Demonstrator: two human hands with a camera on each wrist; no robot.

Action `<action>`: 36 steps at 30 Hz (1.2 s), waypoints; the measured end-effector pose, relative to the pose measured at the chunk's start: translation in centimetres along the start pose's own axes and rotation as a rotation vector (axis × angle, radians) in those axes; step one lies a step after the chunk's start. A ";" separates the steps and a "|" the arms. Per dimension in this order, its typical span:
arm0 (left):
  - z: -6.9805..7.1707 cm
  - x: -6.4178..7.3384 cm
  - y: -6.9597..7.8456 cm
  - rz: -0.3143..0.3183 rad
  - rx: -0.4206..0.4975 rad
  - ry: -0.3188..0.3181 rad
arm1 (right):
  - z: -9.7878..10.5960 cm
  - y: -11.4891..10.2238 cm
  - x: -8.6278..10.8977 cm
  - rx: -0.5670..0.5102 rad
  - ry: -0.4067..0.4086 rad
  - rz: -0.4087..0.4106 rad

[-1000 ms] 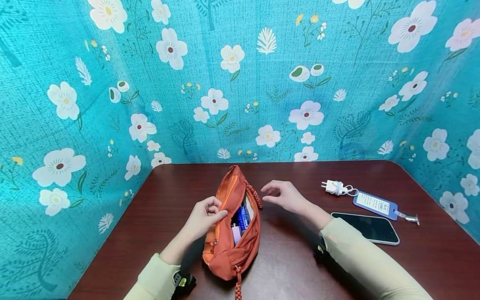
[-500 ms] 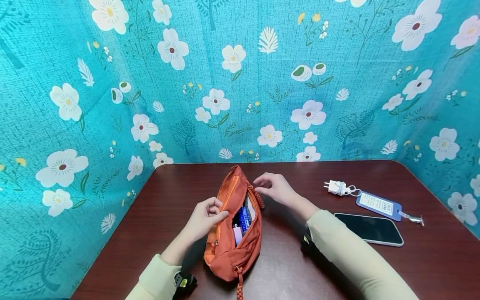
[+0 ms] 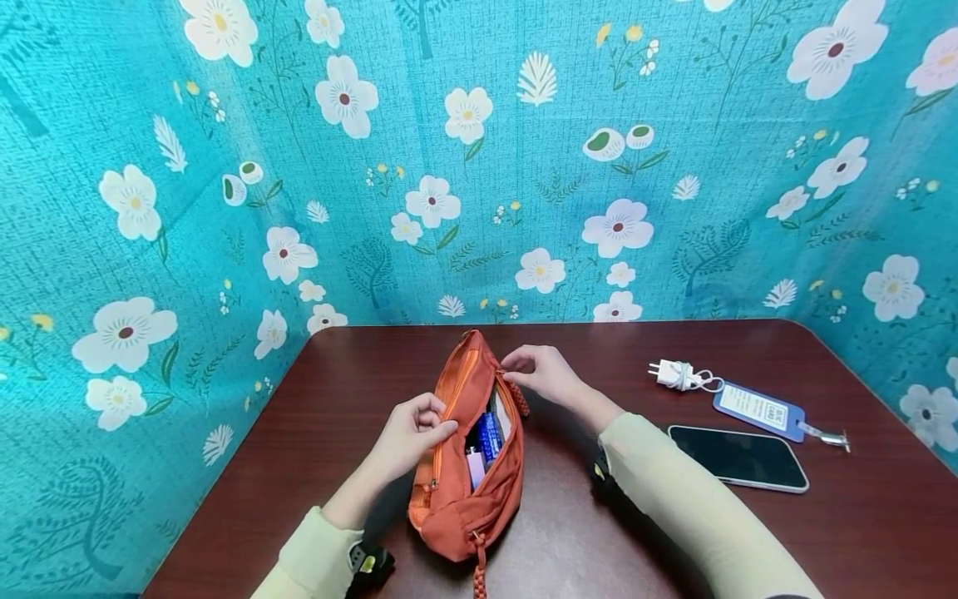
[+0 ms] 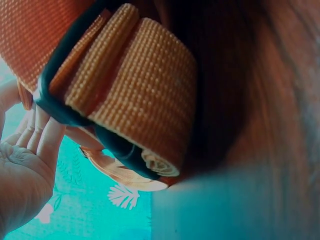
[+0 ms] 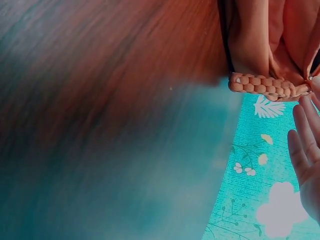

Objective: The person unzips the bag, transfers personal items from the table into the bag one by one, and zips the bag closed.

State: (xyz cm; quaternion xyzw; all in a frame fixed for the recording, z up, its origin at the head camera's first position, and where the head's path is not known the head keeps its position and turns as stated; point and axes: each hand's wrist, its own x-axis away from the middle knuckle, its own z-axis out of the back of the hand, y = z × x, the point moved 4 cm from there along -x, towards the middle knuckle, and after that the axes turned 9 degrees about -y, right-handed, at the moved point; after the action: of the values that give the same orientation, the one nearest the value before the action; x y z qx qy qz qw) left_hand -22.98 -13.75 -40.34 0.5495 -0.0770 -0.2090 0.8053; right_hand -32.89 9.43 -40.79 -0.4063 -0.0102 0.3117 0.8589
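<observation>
Head view: left hand point(image 3: 407, 434) pinches the bag point(image 3: 449, 517), best held steady; right hand point(image 3: 550, 376), fingers half-curled at its far end, hold unclear.

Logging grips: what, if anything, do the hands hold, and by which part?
Left hand: orange bag, beside its opening. Right hand: at the braided zipper pull; grip unclear.

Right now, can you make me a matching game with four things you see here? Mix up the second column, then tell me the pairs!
Things:
1. orange fabric bag
2. bare left hand
3. white two-pin plug
4. pale-rimmed rectangular phone

Clues:
A. lying face up
B. wound with white cord
C. unzipped, its inside showing
D. pinching the bag's edge

Pairs: 1-C, 2-D, 3-B, 4-A
</observation>
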 end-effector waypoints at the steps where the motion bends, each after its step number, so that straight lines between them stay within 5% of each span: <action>1: 0.0 0.0 0.0 -0.002 0.005 -0.002 | -0.1 0.1 -0.1 -0.008 -0.008 -0.009; 24: -0.1 0.1 0.9 -0.029 0.002 -0.036 | -0.7 0.0 -1.0 0.065 0.036 0.019; 29: 0.0 0.0 0.1 -0.048 -0.002 -0.020 | -0.8 -0.1 -1.0 0.067 0.041 0.028; 36: 0.0 0.2 -0.1 -0.060 0.006 -0.018 | -1.3 0.0 -1.1 0.010 0.008 -0.032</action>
State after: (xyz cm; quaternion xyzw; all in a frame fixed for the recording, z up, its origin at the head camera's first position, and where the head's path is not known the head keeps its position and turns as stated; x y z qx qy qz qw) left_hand -22.81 -13.83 -40.43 0.5521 -0.0686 -0.2378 0.7962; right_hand -33.43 7.91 -41.35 -0.4032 -0.0117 0.2965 0.8657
